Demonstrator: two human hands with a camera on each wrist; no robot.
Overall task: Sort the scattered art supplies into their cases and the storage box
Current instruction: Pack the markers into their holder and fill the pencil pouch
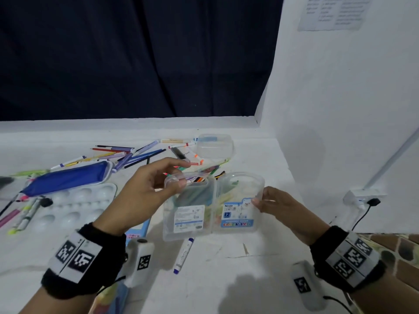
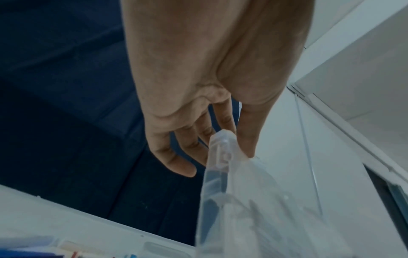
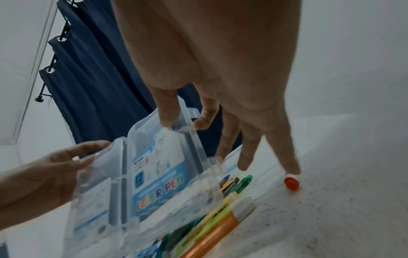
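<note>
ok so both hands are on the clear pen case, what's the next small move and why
Probably fold the two halves of the clear color pen case shut. It is spread open, with the left hand pinching one outer edge and the right hand pinching the other.

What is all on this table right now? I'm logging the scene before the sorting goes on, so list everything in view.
clear pen case: one, see-through plastic with blue labels, open, held up over the table's middle.
blue pouch: one, blue, left on the table.
paint palette: one, white, in front of the pouch.
clear storage box: one, see-through, far middle.
loose pens and pencils: many, mixed colours, scattered behind the pouch and at the left edge.
marker: one, white with blue ends, near the case's front.
table: one, white.
curtain: one, dark blue, behind.
left hand: pinches the case's left half.
right hand: grips the case's right edge.
</note>
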